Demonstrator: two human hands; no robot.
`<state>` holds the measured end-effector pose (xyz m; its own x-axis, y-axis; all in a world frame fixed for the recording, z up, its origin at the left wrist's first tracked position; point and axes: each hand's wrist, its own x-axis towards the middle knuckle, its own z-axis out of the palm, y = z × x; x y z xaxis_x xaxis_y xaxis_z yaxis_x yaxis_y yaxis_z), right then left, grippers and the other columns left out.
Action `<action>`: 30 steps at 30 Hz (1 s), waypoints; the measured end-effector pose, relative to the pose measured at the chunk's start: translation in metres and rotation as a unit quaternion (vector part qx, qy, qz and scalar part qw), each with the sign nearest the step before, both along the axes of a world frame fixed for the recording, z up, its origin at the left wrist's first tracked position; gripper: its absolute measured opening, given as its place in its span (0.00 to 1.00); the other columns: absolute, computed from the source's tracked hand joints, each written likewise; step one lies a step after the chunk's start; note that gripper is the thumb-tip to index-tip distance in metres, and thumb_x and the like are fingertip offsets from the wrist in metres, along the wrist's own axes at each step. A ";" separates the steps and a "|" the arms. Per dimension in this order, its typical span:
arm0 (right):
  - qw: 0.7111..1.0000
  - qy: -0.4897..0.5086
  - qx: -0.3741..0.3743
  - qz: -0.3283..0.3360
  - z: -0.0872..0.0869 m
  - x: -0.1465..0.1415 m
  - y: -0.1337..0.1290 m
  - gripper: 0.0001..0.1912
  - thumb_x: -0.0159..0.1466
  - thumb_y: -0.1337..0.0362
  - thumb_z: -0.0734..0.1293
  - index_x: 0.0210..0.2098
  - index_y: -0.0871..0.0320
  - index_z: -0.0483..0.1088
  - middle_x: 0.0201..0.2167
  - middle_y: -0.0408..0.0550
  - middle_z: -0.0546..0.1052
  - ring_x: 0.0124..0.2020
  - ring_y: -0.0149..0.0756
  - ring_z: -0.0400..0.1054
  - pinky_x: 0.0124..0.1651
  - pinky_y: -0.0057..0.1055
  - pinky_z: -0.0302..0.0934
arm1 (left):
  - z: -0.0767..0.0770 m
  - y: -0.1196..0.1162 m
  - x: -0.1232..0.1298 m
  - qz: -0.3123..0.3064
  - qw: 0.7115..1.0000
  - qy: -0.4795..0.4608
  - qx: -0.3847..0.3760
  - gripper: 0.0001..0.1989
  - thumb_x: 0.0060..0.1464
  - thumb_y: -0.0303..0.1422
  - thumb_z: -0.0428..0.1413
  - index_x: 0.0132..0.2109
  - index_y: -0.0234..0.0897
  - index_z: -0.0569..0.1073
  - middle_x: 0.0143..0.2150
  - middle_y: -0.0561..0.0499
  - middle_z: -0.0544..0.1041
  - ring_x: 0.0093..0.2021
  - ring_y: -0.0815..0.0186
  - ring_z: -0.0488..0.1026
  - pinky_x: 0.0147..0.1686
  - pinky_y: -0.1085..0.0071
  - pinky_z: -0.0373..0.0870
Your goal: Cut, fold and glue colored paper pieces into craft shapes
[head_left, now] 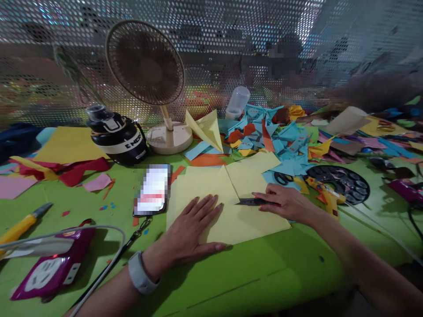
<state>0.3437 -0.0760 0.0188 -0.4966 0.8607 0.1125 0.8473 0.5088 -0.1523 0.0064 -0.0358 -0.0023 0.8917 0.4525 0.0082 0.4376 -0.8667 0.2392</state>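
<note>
Pale yellow paper sheets (257, 224) lie on the green table in front of me. My left hand (193, 226) is spread flat on the left part of the paper, thumb out to the right, a grey watch band on its wrist. My right hand (286, 202) grips a dark craft knife (249, 202) from the right, its blade pointing left and its tip at the paper. A slit or edge runs up and left from near the tip. The upper right piece of paper (253, 171) sits at an angle to the rest.
A phone (152, 189) lies left of the paper, beyond a purple device (54, 264) with a cable. A black jug (119, 136) and a fan (170, 136) stand behind. Blue paper pieces (291, 145), a yellow glue gun (325, 196) and a black round tray (346, 185) are at right.
</note>
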 end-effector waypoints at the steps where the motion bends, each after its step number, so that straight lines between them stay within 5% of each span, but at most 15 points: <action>1: 1.000 0.000 0.000 0.001 0.001 -0.002 0.000 0.24 0.69 0.49 0.57 0.54 0.53 0.72 0.34 0.50 0.75 0.32 0.34 0.69 0.31 0.28 0.61 | 0.000 0.000 0.000 0.000 1.000 -0.003 0.001 0.44 0.58 0.60 0.42 0.71 0.42 0.38 0.73 0.45 0.42 0.71 0.51 0.43 0.67 0.52 0.41; 24: 0.998 -0.043 0.039 -0.003 0.003 -0.028 -0.011 0.23 0.70 0.51 0.57 0.54 0.56 0.72 0.32 0.51 0.75 0.32 0.37 0.70 0.29 0.30 0.60 | 0.004 -0.002 0.001 0.006 1.000 0.000 -0.015 0.46 0.57 0.61 0.41 0.71 0.40 0.36 0.73 0.44 0.41 0.71 0.53 0.41 0.67 0.54 0.38; 30: 0.992 -0.070 0.107 0.018 0.000 -0.038 -0.014 0.22 0.69 0.52 0.59 0.53 0.58 0.72 0.31 0.51 0.76 0.33 0.39 0.68 0.34 0.32 0.62 | 0.002 -0.003 0.001 0.008 1.000 -0.021 -0.006 0.47 0.57 0.61 0.41 0.71 0.40 0.29 0.73 0.44 0.41 0.71 0.52 0.42 0.67 0.54 0.40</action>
<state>0.3058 -0.0898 0.0187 -0.5499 0.8061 0.2186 0.8335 0.5465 0.0814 0.0070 -0.0384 -0.0002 0.8833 0.4672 0.0396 0.4411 -0.8566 0.2679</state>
